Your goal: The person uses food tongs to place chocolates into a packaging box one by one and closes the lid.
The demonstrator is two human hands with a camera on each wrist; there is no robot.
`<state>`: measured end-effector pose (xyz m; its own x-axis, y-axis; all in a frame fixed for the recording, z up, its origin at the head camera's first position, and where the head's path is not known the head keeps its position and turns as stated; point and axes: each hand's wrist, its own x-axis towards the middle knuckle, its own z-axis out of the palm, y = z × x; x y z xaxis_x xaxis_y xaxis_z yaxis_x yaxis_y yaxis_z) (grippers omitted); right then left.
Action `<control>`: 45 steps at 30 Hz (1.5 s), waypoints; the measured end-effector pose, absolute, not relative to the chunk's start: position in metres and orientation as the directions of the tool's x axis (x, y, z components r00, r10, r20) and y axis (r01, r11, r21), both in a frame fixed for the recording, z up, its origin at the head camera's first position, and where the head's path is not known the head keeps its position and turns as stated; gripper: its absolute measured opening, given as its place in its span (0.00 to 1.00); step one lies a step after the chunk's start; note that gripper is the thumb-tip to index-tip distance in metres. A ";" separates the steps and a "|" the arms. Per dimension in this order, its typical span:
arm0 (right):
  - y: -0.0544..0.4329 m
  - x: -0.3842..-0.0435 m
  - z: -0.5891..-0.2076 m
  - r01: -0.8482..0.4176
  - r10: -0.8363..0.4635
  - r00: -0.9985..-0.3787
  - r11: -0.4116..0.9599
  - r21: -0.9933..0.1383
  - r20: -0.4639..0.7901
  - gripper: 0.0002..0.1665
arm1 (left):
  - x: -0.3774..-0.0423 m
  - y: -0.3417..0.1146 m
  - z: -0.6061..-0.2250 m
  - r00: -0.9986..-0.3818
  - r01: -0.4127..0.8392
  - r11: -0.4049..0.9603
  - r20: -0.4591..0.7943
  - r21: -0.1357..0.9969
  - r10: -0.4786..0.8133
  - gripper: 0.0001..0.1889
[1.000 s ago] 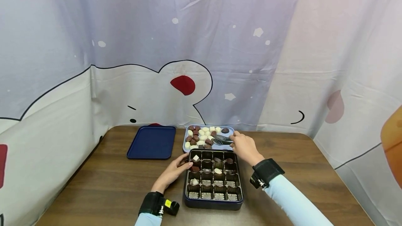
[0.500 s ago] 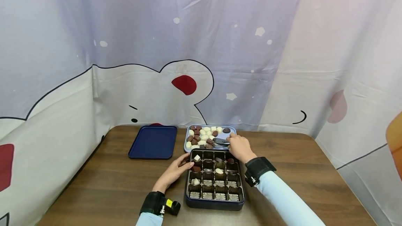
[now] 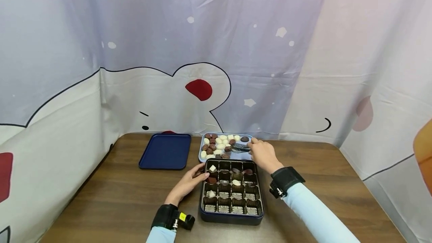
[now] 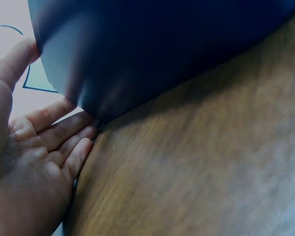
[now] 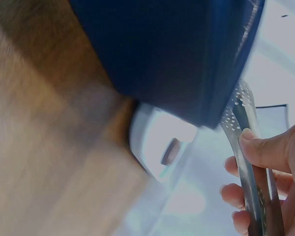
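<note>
My right hand (image 3: 264, 155) grips metal tongs (image 5: 246, 147) with perforated ends, thumb on one arm and fingers on the other. In the head view the tongs' tips reach over the light blue tray (image 3: 248, 154), right at a brown chocolate (image 3: 228, 149). White and brown chocolates crowd the tray's left part. In front stands a dark blue box (image 3: 233, 218) with a black divided insert; several front compartments hold nothing. My left hand (image 3: 185, 186) rests at the box's back left corner, its thumb (image 4: 27, 49) on the rim and its extended fingers touching the outer wall.
A flat dark blue lid (image 3: 165, 152) lies left of the tray. The wooden table (image 3: 111, 201) ends at a patterned curtain (image 3: 256, 66) behind. One dark chocolate (image 3: 244, 139) sits apart at the tray's back right.
The right hand first moved a little left, then back right with the tongs. The brown chocolate at the tips has shifted slightly back and right. The left hand stays on the box.
</note>
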<state>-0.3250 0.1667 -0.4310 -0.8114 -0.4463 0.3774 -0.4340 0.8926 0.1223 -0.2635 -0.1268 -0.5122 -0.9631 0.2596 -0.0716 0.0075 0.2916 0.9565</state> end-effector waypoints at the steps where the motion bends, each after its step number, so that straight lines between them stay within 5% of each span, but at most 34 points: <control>1: 0.169 -0.323 -0.427 -0.437 -0.449 -0.804 0.891 0.124 0.389 0.08 | -0.264 -0.127 -0.512 -0.964 0.007 0.294 -0.071 0.956 0.255 0.35; 23: 0.174 -0.227 -0.381 -0.686 -0.734 -0.540 0.667 0.291 0.411 0.16 | -0.261 -0.125 -0.509 -0.968 0.004 0.290 -0.069 0.957 0.241 0.35; 45: 0.170 -0.212 -0.400 -0.740 -0.779 -0.489 0.609 0.286 0.392 0.16 | -0.262 -0.125 -0.511 -0.967 0.012 0.313 -0.068 0.950 0.244 0.36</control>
<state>-0.2117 0.1703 -0.4002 -0.4895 -0.7789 0.3920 -0.7401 0.6088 0.2857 -0.2616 -0.1247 -0.5111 -0.9675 0.2436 -0.0681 0.0120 0.3128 0.9497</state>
